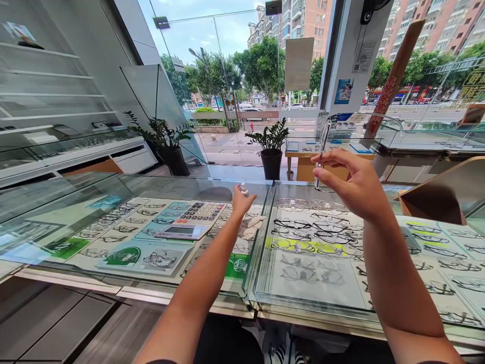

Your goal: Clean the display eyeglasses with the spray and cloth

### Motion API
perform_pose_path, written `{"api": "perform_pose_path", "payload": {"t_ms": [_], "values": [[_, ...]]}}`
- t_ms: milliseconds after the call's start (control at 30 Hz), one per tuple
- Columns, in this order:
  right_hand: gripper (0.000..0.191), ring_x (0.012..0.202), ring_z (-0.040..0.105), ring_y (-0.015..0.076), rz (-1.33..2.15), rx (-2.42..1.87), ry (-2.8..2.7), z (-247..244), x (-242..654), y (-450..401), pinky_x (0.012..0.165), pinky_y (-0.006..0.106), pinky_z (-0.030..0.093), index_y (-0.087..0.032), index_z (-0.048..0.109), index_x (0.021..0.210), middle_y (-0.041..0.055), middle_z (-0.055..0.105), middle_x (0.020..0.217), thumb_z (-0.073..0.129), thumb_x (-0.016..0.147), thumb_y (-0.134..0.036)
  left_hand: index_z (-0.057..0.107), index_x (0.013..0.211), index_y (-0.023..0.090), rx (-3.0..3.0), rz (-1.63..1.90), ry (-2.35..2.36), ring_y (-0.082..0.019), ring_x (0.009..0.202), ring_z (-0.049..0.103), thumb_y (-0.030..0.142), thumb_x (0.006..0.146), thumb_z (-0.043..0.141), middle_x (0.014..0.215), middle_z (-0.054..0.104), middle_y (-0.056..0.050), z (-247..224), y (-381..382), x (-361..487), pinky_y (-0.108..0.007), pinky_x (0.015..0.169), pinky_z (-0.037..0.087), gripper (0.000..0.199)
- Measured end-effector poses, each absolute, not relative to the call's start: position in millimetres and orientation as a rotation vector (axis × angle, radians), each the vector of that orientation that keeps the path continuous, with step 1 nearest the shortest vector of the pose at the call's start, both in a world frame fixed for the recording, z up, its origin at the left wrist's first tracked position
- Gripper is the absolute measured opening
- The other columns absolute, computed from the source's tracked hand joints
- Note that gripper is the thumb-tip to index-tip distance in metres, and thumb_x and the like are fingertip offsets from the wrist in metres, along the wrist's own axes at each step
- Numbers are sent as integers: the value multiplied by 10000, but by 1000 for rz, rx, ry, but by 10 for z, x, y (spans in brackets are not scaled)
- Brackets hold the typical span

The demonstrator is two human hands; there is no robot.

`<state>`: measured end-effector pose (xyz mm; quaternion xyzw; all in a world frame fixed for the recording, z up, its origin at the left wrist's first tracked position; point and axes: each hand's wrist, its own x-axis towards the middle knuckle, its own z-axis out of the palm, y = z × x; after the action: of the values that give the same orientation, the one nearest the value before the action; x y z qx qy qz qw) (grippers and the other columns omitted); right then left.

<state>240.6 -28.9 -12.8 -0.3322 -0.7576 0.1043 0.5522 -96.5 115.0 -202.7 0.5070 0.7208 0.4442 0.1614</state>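
My right hand (346, 179) is raised above the glass counter, pinching a pair of clear-framed eyeglasses (325, 134) by the front between thumb and fingers. The frame stands on edge, and one clear temple reaches off to the right. My left hand (243, 202) is stretched forward over the counter, its thumb spread away from the fingers around a small white bottle (244, 189). A gap shows between thumb and bottle; my hand hides the bottle's lower part. Just below lies a crumpled beige cloth (252, 227). To the left rests a calculator (191, 222).
Glass display counters (261, 253) hold rows of eyeglasses (303, 232). A wooden-edged mirror or panel (447, 189) stands at right. Potted plants (272, 164) stand beyond the counter, before the glass shopfront. A low table (303, 156) is further back.
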Motion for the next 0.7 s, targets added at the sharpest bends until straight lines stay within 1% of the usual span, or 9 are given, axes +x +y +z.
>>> {"api": "perform_pose_path", "payload": {"t_ms": [67, 133, 167, 233, 367, 433, 500, 600, 700], "values": [[231, 1118, 741, 289, 248, -785, -1799, -130, 2399, -294, 1027, 537, 581, -248, 801, 1093, 84, 822, 1167, 766, 926, -403, 507, 1401, 185, 1437, 1231, 2006, -328, 1166, 688, 338, 842, 801, 1309, 705, -174, -2109, 1203, -1009, -405, 969, 509, 649], [221, 1120, 739, 287, 252, -784, -1801, -133, 2393, -294, 1034, 537, 577, -254, 801, 1089, 81, 821, 1169, 763, 928, -401, 616, 1164, 188, 1435, 1219, 1970, -322, 1066, 697, 280, 848, 751, 1134, 737, -144, -2161, 1237, -1030, -402, 920, 508, 356], [220, 1121, 738, 287, 255, -784, -1803, -135, 2392, -293, 1033, 537, 576, -258, 800, 1090, 80, 820, 1172, 761, 929, -403, 627, 1055, 194, 1437, 1227, 1953, -319, 1036, 689, 261, 849, 725, 1065, 732, -130, -2174, 1248, -1033, -404, 911, 503, 238], [218, 1127, 735, 287, 261, -786, -1808, -138, 2391, -289, 1033, 537, 573, -264, 797, 1093, 77, 818, 1179, 758, 931, -404, 610, 959, 208, 1438, 1275, 1913, -300, 985, 668, 250, 853, 678, 988, 703, -105, -2170, 1258, -1025, -401, 892, 499, 133], [215, 1140, 732, 283, 272, -789, -1815, -141, 2387, -284, 1046, 529, 562, -264, 795, 1092, 73, 815, 1189, 758, 935, -406, 573, 1037, 239, 1431, 1423, 1750, -220, 869, 622, 264, 872, 578, 963, 641, -50, -2048, 1227, -955, -332, 786, 511, 167], [218, 1147, 730, 279, 277, -788, -1817, -144, 2382, -281, 1050, 522, 559, -260, 795, 1090, 71, 816, 1187, 758, 938, -411, 559, 1029, 249, 1445, 1481, 1640, -181, 792, 588, 293, 877, 556, 924, 611, -23, -1960, 1186, -893, -291, 724, 502, 159], [220, 1144, 731, 276, 279, -784, -1819, -149, 2375, -278, 1047, 515, 561, -257, 796, 1091, 68, 817, 1182, 758, 940, -412, 552, 984, 247, 1472, 1522, 1537, -154, 717, 541, 360, 880, 584, 855, 579, 1, -1880, 1134, -823, -265, 675, 478, 158], [218, 1132, 735, 271, 273, -777, -1821, -158, 2364, -275, 1043, 504, 567, -257, 797, 1092, 65, 818, 1177, 762, 939, -408, 538, 892, 233, 1510, 1557, 1416, -134, 644, 477, 529, 887, 638, 764, 524, 21, -1798, 1059, -731, -254, 614, 440, 312], [222, 1127, 737, 266, 266, -775, -1831, -169, 2357, -274, 1039, 488, 571, -258, 797, 1091, 61, 818, 1176, 767, 939, -416, 534, 820, 219, 1515, 1565, 1343, -129, 625, 463, 703, 910, 566, 742, 514, 9, -1752, 1011, -683, -253, 571, 412, 493]]}}
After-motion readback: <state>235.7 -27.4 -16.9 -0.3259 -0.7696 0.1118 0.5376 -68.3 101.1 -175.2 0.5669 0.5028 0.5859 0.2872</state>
